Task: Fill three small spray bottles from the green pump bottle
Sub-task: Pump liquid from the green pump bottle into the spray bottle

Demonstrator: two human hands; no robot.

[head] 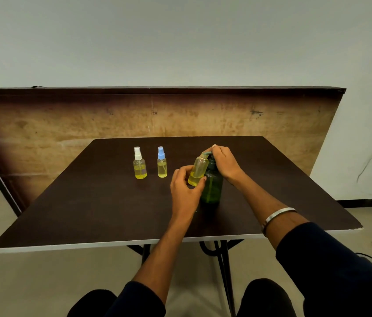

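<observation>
While pinching uncapped spray bottle (198,170), tilted, low in left hand (185,188), pressed right hand (223,162) onto pump of green pump bottle (212,187) on table (89,202). Beyond grip, to left: white-capped bottle (139,163) & blue-capped bottle (162,163), upright, both w/ yellow liquid.

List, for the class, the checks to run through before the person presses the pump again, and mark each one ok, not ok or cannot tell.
1. Open small bottle gripped by the left hand: ok.
2. Its mouth under the pump spout: ok, though it is tilted.
3. Right hand on the pump head of the green pump bottle: ok.
4. Green pump bottle standing on the table: ok.
5. White-capped bottle and blue-capped bottle filled and capped: ok.
6. Room left in the held bottle: ok, liquid low.
</observation>
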